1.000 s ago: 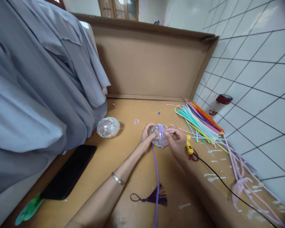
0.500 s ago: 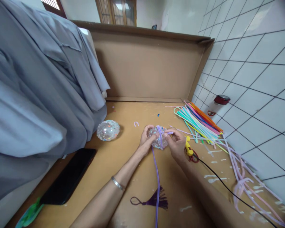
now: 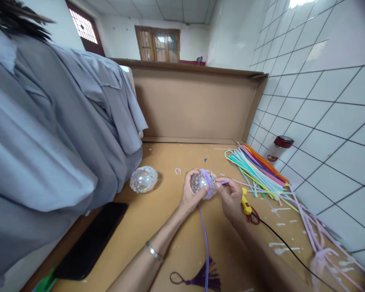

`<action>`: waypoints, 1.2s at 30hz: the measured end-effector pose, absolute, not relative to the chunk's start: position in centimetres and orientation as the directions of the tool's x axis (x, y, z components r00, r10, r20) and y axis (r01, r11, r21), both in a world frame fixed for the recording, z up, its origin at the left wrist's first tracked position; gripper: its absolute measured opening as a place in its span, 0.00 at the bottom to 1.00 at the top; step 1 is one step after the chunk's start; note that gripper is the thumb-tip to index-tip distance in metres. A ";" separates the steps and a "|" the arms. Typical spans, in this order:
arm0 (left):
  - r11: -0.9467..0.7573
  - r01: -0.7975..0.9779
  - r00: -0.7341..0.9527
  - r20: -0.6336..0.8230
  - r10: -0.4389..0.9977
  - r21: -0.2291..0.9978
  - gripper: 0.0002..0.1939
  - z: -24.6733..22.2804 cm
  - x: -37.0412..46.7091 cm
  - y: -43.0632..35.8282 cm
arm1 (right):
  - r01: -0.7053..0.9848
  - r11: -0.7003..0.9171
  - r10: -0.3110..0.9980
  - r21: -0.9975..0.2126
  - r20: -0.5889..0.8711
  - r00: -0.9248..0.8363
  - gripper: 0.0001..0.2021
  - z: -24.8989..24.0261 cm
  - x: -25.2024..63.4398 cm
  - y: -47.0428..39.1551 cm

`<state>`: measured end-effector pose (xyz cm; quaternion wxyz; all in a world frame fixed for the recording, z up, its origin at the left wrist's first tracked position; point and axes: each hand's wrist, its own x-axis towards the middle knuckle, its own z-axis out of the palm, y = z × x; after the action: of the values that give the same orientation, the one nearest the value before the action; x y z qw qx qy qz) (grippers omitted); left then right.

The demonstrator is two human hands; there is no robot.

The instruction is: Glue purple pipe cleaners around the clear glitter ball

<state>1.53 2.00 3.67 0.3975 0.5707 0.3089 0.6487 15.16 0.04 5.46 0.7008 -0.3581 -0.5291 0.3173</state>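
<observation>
My left hand (image 3: 190,190) is wrapped round a clear, speckled plastic ball (image 3: 197,182), its thumb pressed on the front. A purple pipe cleaner (image 3: 205,239) loops over the ball, and its long tail hangs down across the tabletop. With thumb and fingers closed, my right hand (image 3: 229,196) pinches the short end of this pipe cleaner at the ball's right side. Left of my hands rests a second clear speckled ball (image 3: 144,179). Below them lies a dark purple tassel (image 3: 205,278) with a cord loop, partly under the pipe cleaner's tail.
A yellow glue gun (image 3: 246,205) with a black cord lies beside my right hand. Further right is a bundle of coloured pipe cleaners (image 3: 258,166), near a red-lidded jar (image 3: 278,148). A black phone (image 3: 91,241) lies at left, by a grey cloth (image 3: 63,121). Cardboard (image 3: 197,103) stands behind.
The view has tilted up, so everything sits lower. The ball has turned slightly in my left hand, and my right hand has drawn the pipe cleaner's end a little to the right.
</observation>
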 end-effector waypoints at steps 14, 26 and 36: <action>-0.432 -0.148 -0.057 0.428 0.902 0.890 0.28 3.3 1.8 2.3 | 0.059 0.561 0.793 -0.826 0.557 0.247 0.04 6.0 15.2 -0.1; -0.408 -0.184 0.104 0.431 0.896 0.894 0.29 2.8 2.7 1.0 | -0.013 0.550 0.751 -0.835 0.488 0.444 0.07 8.4 15.9 0.0; -0.373 -0.257 0.361 0.447 0.819 0.892 0.31 3.2 2.2 0.8 | -0.049 0.524 0.738 -0.851 0.424 0.525 0.09 9.0 17.9 1.4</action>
<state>2.21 0.78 3.23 0.5156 0.6439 0.2182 0.5214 17.88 1.37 9.04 0.7680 -0.4154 -0.4147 0.2563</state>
